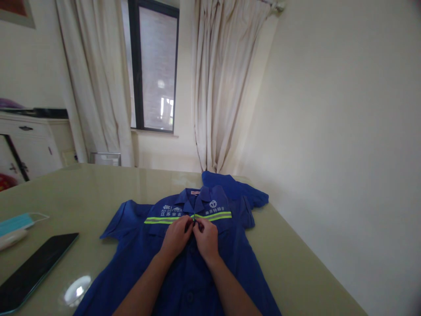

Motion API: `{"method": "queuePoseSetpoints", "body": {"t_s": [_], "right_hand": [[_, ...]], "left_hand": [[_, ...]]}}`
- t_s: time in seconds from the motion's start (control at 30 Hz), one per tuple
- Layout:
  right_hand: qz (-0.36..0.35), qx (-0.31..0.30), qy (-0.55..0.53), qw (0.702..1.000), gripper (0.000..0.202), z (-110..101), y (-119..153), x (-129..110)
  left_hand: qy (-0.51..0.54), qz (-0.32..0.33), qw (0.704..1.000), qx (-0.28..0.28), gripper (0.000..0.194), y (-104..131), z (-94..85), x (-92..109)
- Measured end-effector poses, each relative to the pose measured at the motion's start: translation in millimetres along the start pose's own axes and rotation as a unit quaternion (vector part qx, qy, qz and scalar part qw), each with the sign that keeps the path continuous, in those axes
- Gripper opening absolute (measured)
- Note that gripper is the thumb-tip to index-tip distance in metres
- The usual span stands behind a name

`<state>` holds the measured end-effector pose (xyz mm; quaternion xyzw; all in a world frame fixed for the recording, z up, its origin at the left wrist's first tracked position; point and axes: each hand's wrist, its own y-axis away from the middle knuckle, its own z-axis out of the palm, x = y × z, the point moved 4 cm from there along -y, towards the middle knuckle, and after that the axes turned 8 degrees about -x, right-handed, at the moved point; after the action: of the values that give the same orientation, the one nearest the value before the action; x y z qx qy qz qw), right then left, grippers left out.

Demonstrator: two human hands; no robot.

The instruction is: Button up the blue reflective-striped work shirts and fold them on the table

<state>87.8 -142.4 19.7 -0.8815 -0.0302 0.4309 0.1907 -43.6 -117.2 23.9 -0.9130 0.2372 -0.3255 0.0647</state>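
Observation:
A blue short-sleeved work shirt [138, 259] lies face up on the table, its collar at the far end. Across its chest run a yellow-green reflective stripe [220, 215] and white printed lettering. Both hands meet at the front placket just below the collar. My left hand [178, 235] is closed, fingertips pinching the placket edge. My right hand [206, 237] pinches the same spot from the other side, almost touching the left. Whatever small part sits between the fingertips is hidden. Lower on the placket a dark button [190, 297] shows.
Behind the shirt lies another blue garment [237, 188]. To the left on the glossy table [108, 184] are a black tablet-like device [37, 272], a blue face mask [16, 224] and a white object [13, 239]. A wall [345, 153] borders the table's right side.

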Motion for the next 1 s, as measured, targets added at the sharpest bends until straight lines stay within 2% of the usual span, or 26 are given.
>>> {"method": "queuePoseSetpoints", "body": {"t_s": [0.2, 0.4, 0.57, 0.8, 1.0], "right_hand": [[-0.001, -0.041, 0.031, 0.999, 0.028, -0.1, 1.1, -4.7], [0.004, -0.039, 0.056, 0.998, 0.029, 0.5, 1.9, -6.6], [0.000, -0.060, 0.045, 0.997, 0.034, 1.3, 2.0, -8.9], [-0.023, -0.055, -0.033, 0.998, 0.031, 1.0, 0.5, -2.6], [-0.021, -0.081, -0.095, 0.992, 0.028, 0.9, -0.1, -2.3]], "left_hand": [[-0.006, -0.009, 1.000, 0.002, 0.017, 1.5, -0.3, -0.5], [-0.007, -0.020, 1.000, 0.002, 0.018, 2.1, 0.5, -1.1], [-0.003, -0.026, 1.000, 0.003, 0.017, 1.1, 2.1, -3.9], [0.011, -0.020, 1.000, -0.002, 0.017, 0.5, 1.5, -5.2], [0.029, -0.026, 0.999, 0.002, 0.015, -0.2, 1.2, -7.4]]}}
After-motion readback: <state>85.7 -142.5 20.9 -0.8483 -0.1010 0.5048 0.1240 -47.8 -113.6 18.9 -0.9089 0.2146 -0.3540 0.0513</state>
